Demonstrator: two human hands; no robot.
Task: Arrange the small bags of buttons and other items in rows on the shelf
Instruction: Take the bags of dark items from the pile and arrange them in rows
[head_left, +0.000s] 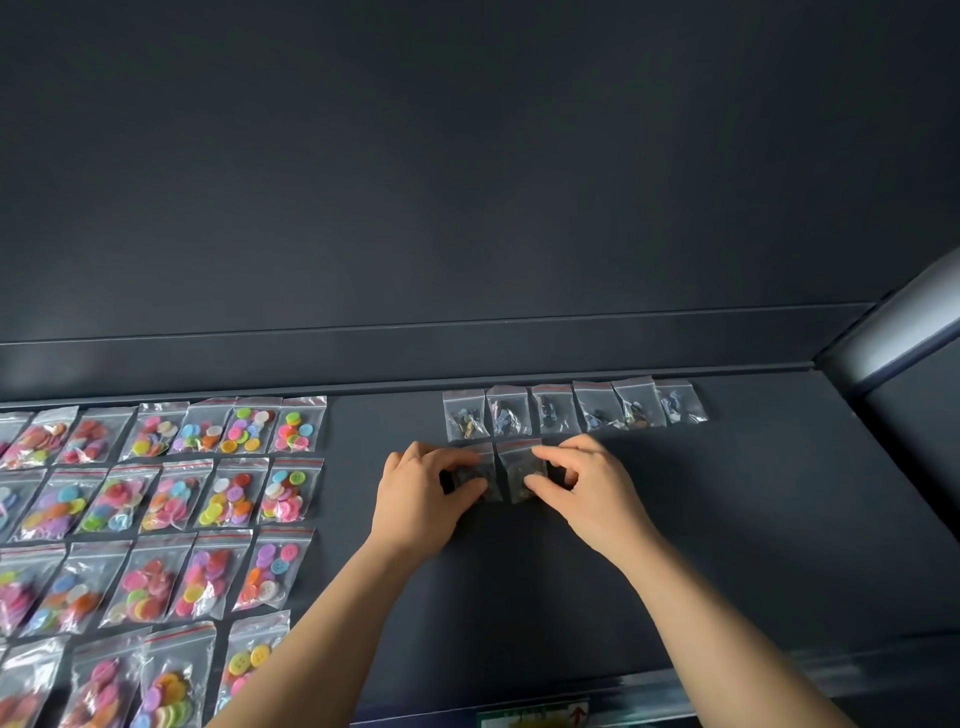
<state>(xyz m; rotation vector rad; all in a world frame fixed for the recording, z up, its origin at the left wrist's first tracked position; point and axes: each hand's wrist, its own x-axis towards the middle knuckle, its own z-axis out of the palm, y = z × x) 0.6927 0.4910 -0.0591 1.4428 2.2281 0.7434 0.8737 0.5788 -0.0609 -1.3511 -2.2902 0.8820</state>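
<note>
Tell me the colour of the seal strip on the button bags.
Red, a thin line atop each button bag; head view.

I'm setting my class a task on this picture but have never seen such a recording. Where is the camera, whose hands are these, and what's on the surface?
There is no machine: a person wears a camera on the head, looking down at their own bare hands. The dark shelf holds rows of clear bags of coloured buttons on the left and a back row of six small bags with darker contents. The left hand pinches one dark-filled bag, and the right hand pinches a second dark-filled bag beside it, in front of that row.
</note>
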